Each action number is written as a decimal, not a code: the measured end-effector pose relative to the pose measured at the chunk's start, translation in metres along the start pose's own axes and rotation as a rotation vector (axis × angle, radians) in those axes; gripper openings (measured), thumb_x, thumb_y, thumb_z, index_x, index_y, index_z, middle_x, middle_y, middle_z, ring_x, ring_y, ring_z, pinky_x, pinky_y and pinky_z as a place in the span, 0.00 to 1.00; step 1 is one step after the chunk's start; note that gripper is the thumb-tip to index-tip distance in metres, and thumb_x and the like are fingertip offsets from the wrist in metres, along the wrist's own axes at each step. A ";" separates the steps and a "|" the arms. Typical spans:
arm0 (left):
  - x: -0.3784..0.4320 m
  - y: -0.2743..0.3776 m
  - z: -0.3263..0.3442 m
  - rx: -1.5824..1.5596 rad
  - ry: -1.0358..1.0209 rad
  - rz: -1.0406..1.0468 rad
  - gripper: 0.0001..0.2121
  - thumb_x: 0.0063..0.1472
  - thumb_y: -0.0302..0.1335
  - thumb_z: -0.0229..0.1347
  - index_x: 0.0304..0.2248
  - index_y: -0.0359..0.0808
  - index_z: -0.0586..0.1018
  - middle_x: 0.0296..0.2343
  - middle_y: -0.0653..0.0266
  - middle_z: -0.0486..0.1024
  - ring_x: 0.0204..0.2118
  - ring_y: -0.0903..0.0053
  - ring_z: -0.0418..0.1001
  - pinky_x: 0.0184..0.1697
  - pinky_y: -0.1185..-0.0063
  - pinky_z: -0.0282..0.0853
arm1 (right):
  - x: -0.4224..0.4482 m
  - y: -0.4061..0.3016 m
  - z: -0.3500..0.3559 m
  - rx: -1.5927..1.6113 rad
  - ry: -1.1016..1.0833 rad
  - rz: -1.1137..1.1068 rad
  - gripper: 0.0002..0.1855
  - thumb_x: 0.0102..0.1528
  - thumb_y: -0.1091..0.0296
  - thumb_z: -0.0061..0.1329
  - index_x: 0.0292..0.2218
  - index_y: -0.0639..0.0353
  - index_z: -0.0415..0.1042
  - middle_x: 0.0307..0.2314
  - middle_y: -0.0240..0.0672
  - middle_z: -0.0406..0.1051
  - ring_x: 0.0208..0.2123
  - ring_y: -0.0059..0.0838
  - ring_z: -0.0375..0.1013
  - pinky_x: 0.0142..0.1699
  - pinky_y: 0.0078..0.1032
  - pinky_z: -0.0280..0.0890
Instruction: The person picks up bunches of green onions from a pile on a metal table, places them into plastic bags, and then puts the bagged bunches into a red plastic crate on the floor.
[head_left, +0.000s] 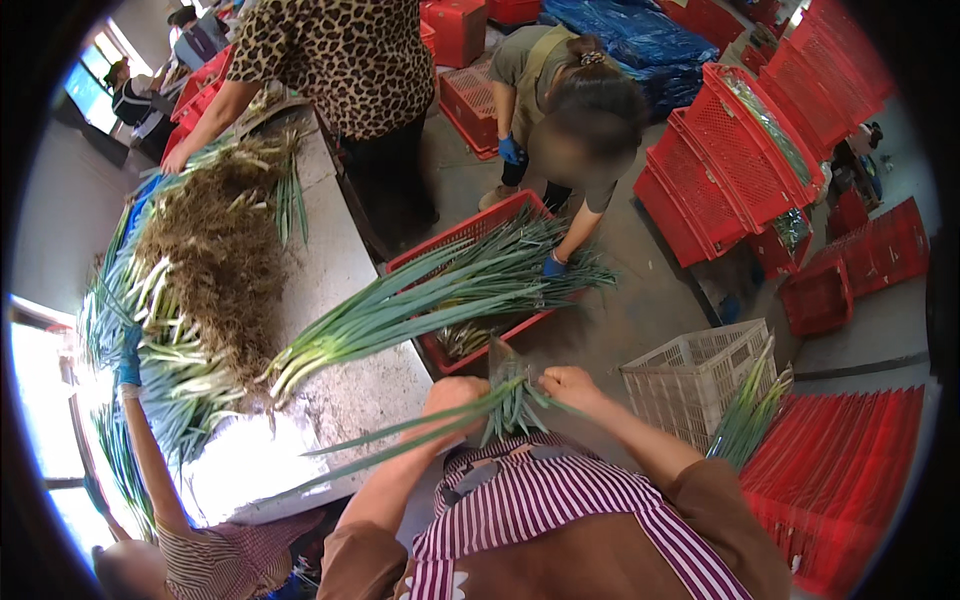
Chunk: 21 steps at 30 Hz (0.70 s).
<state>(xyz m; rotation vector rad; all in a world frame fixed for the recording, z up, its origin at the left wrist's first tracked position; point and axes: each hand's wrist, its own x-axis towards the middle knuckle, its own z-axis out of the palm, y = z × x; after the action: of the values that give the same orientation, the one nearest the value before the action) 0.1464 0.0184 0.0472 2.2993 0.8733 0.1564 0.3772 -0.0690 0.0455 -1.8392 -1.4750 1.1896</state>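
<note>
Close in front of my striped apron, both hands are at a bundle of green onion leaves (510, 409), with a clear plastic bag (506, 360) around or behind part of it. My left hand (456, 397) is closed on the left side, at long leaves that trail over the metal table (375, 379). My right hand (571, 388) has its fingers closed on leaf ends at the right. Beyond them, a loose bunch of green onions (405, 300) reaches from the table over a red plastic crate (450, 364).
A heap of rooted green onions (217, 255) covers the table's left. A co-worker's blue-gloved hand (553, 264) touches leaves at the red crate; another gloved hand (130, 360) is at the heap. A white crate (675, 375) and stacked red crates (832, 480) stand right.
</note>
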 end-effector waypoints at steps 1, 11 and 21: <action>-0.003 0.009 -0.005 0.024 -0.005 0.010 0.07 0.50 0.31 0.53 0.21 0.36 0.74 0.21 0.50 0.73 0.28 0.51 0.73 0.31 0.62 0.67 | -0.002 -0.003 0.001 0.001 -0.003 -0.025 0.15 0.57 0.60 0.43 0.26 0.63 0.66 0.21 0.49 0.66 0.24 0.48 0.67 0.30 0.39 0.60; -0.013 0.023 -0.028 -0.090 -0.058 -0.038 0.13 0.55 0.35 0.54 0.39 0.38 0.74 0.32 0.50 0.75 0.33 0.54 0.75 0.33 0.64 0.70 | -0.006 0.017 0.038 0.062 -0.112 -0.079 0.15 0.57 0.59 0.42 0.27 0.64 0.67 0.25 0.50 0.70 0.31 0.53 0.70 0.36 0.44 0.62; -0.034 0.036 -0.024 -0.302 -0.124 0.089 0.12 0.51 0.26 0.60 0.37 0.37 0.79 0.24 0.60 0.70 0.25 0.62 0.72 0.30 0.69 0.68 | -0.026 0.039 0.063 0.007 -0.128 0.019 0.13 0.57 0.62 0.42 0.28 0.64 0.69 0.27 0.48 0.71 0.32 0.51 0.71 0.38 0.42 0.64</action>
<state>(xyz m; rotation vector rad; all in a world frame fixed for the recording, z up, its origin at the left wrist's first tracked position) 0.1317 -0.0099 0.0921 2.0414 0.6378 0.1702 0.3429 -0.1134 -0.0088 -1.8058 -1.5225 1.3418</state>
